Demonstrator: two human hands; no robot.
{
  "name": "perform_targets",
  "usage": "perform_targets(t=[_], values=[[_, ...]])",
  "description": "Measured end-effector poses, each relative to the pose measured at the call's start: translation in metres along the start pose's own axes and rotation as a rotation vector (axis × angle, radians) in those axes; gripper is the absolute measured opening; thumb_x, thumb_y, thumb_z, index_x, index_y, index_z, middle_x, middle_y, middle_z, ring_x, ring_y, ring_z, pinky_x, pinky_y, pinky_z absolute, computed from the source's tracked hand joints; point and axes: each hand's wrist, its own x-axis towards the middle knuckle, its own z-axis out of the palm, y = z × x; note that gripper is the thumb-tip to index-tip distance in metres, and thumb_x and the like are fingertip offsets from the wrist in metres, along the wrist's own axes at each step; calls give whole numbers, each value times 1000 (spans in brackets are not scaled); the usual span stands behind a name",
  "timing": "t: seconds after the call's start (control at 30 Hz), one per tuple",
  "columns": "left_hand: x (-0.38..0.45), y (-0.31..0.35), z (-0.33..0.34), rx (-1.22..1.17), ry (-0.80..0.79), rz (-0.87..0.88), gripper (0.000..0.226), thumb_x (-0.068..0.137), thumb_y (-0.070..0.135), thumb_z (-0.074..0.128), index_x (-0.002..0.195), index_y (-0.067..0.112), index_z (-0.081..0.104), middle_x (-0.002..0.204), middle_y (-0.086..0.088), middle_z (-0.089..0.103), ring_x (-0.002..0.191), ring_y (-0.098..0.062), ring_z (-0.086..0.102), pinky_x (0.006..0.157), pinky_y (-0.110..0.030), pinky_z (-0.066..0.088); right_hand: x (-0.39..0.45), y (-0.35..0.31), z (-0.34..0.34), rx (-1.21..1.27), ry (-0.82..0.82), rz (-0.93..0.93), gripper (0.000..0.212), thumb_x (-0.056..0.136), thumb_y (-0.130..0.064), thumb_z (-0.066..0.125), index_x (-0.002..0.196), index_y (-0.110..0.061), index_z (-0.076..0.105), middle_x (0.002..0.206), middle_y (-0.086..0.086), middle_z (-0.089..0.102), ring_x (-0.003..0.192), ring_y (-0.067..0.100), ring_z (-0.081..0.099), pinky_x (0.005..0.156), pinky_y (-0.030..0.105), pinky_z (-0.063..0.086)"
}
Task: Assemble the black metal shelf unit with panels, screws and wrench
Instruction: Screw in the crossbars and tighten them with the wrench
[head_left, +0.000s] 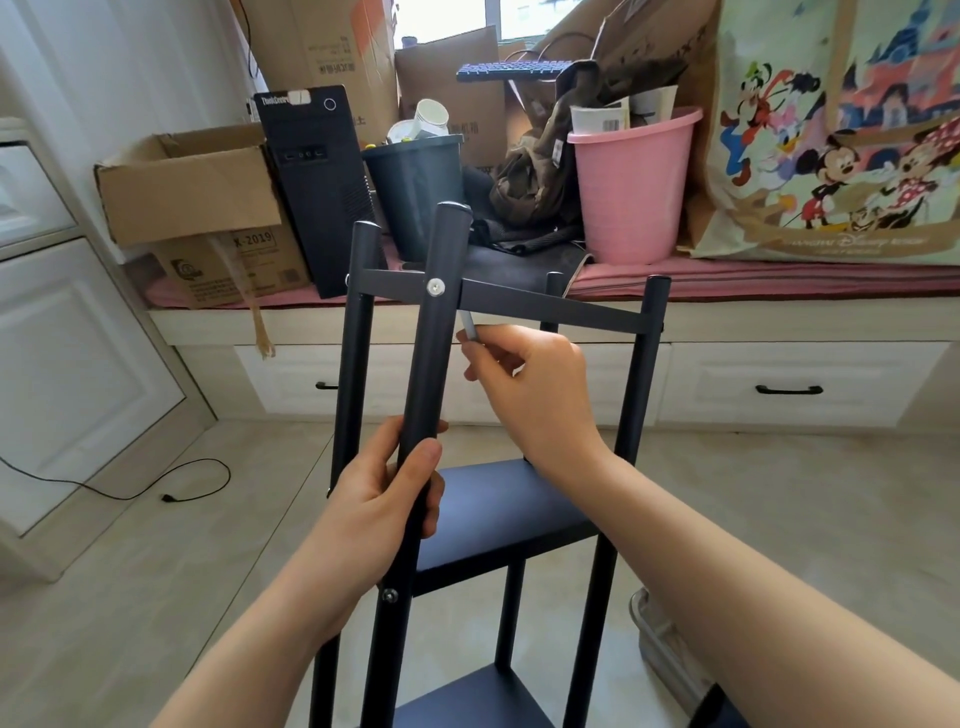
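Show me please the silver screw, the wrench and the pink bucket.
silver screw (435, 287), head view, on its round head.
wrench (467, 324), head view, on the grey shaft above the right hand's fingers.
pink bucket (631, 197), head view, on its front wall.

The shelf unit (498, 499) is stood on the floor (779, 519) in front of a window bench (779, 322). On the bench, from left to right, a cardboard box (192, 208), a computer tower (317, 187), a bin (415, 192) and a bucket (631, 187) are ranged. A bag (841, 135) is leaned at the far right, and a keyboard (511, 70) is laid behind the bucket.
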Motion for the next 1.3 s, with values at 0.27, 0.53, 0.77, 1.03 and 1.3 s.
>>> perform_targets(t=[0.27, 0.53, 0.77, 1.03, 1.3], values=[[-3, 2, -1, 20, -4, 15, 13, 103, 31, 49, 104, 33, 62, 66, -3, 54, 61, -17, 52, 61, -24, 50, -2, -3, 19, 53, 80, -6, 16, 93, -17, 66, 84, -11, 76, 60, -20, 61, 56, -1, 58, 60, 11, 39], [-5, 0, -8, 26, 17, 16, 16, 102, 31, 49, 97, 36, 64, 64, -1, 54, 60, -15, 54, 60, -19, 51, 0, -4, 46, 140, 136, -7, 15, 93, -18, 64, 93, -8, 76, 80, 1, 75, 69, 20, 66, 69, 40, 54], [-5, 1, -13, 27, 17, 6, 15, 102, 30, 48, 98, 32, 62, 64, -3, 54, 60, -17, 55, 58, -18, 50, -2, -7, 63, 209, 145, 11, 11, 93, -13, 64, 98, -5, 71, 84, 5, 74, 70, 22, 67, 68, 45, 55], [-5, 0, -20, 49, 10, 9, 20, 101, 34, 47, 91, 41, 62, 64, -2, 56, 61, -17, 56, 59, -20, 50, -7, -1, 47, 112, 57, -36, 15, 96, -10, 58, 95, -4, 72, 73, 6, 68, 70, 25, 63, 68, 43, 50], [-7, 1, -15, 17, -18, 23, 22, 78, 56, 54, 92, 40, 62, 64, -3, 58, 61, -19, 57, 56, -22, 49, -9, -1, 14, 3, 10, -86, 15, 95, -11, 62, 100, -9, 75, 70, -1, 70, 65, 13, 64, 67, 30, 51]])
